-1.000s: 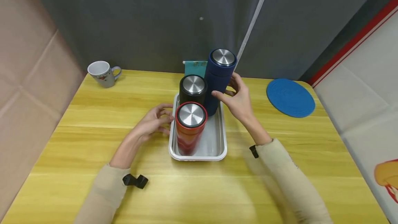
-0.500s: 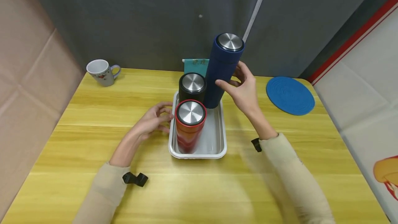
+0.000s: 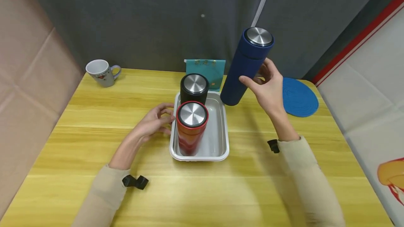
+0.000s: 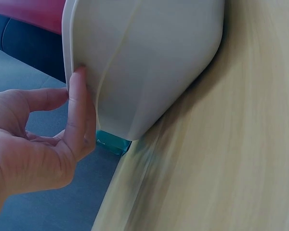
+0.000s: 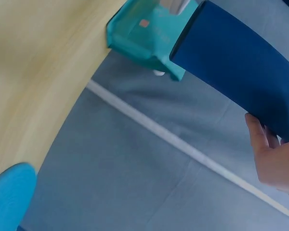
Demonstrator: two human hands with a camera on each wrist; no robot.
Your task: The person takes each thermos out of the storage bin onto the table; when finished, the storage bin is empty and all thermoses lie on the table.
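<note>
My right hand grips a tall dark blue thermos round its middle. The thermos leans to the right, raised over the far right corner of a white rectangular tray. In the right wrist view the fingertips press on the side of the blue thermos. At the tray's left side my left hand pinches the rim, one fingertip lying on the outer wall. Inside the tray stand a black thermos at the back and a red one before it, both with silver lids.
A teal packet stands behind the tray. At the table's back left is a patterned mug; a round blue mat lies back right, partly behind my right hand. A dark grey curtain closes off the back.
My right hand has lifted the blue thermos up out of the tray and carried it to the right, tilting it more. More of the teal packet shows. The left hand stays at the rim.
</note>
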